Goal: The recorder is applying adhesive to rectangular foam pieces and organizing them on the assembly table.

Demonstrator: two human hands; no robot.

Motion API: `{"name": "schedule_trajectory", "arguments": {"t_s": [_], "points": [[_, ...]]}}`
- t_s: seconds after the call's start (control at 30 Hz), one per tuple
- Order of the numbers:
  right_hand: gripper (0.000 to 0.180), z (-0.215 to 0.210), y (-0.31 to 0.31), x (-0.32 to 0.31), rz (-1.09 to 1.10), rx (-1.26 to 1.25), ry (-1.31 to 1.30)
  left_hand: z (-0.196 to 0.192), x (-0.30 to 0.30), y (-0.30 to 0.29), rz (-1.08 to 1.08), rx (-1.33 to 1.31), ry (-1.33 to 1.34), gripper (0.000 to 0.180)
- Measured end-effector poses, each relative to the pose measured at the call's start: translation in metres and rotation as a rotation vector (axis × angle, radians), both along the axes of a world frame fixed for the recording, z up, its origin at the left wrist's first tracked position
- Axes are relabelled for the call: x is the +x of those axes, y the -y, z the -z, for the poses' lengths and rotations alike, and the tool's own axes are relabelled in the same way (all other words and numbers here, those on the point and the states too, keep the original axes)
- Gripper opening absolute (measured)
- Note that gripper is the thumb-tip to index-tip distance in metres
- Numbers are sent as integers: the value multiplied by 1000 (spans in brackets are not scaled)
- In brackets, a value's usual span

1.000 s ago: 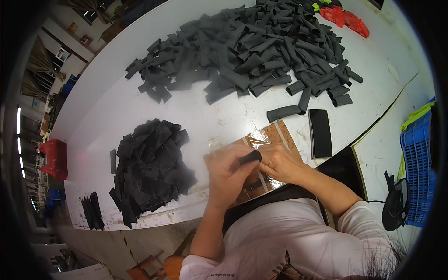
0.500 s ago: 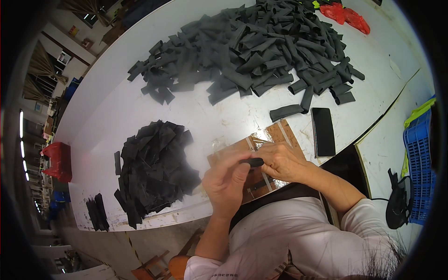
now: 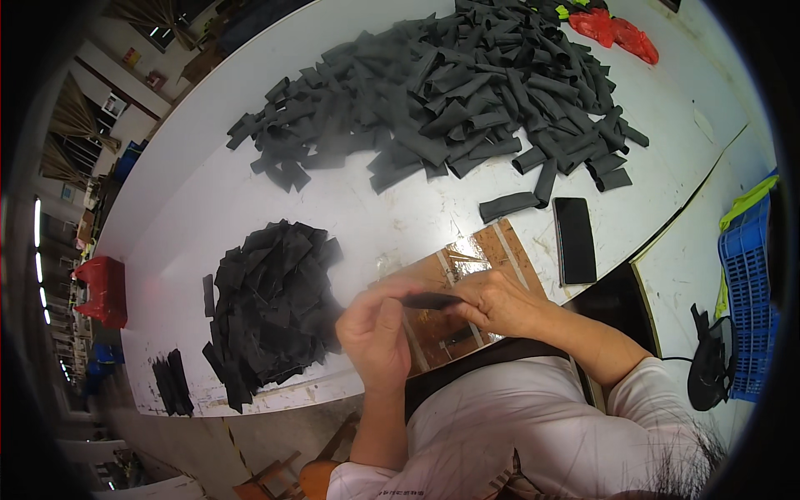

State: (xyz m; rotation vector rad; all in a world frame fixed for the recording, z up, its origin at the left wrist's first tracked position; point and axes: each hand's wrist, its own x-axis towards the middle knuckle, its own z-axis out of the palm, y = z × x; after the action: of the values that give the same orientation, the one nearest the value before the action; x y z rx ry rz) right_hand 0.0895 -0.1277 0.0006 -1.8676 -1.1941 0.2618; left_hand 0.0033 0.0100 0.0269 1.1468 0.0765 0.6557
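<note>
Between my two hands a small dark fabric piece point(image 3: 427, 301) is stretched above a brown wooden board point(image 3: 522, 265) with pale strips across it. My left hand point(image 3: 375, 331) grips the piece's left end, with the thumb below and the fingers along the top. At its other end my right hand point(image 3: 504, 305) pinches it between thumb and fingertips. Left of my left hand lies a heap of flat black fabric pieces point(image 3: 275, 308). Beyond the board spreads a big pile of dark grey fabric tubes point(image 3: 467, 100).
A black phone point(image 3: 575, 240) lies right of the board. Red plastic bags point(image 3: 614, 35) sit at the far right of the white table point(image 3: 183, 217). A blue basket point(image 3: 749, 283) stands at the right. Several black strips point(image 3: 172, 383) lie near the left front edge.
My left hand has shifted left and my hands are farther apart. The fabric piece, which was bunched between my fingers, now shows as a longer strip between them.
</note>
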Motion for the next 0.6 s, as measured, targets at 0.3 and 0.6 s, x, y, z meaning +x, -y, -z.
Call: {"name": "schedule_trajectory", "arguments": {"t_s": [0.3, 0.6], "points": [[14, -12, -4, 0, -29, -41, 146, -1, -3, -6, -4, -83, -16, 13], [23, -44, -8, 10, -65, 97, 937, 15, -41, -30, -251, 345, -153, 12]]}}
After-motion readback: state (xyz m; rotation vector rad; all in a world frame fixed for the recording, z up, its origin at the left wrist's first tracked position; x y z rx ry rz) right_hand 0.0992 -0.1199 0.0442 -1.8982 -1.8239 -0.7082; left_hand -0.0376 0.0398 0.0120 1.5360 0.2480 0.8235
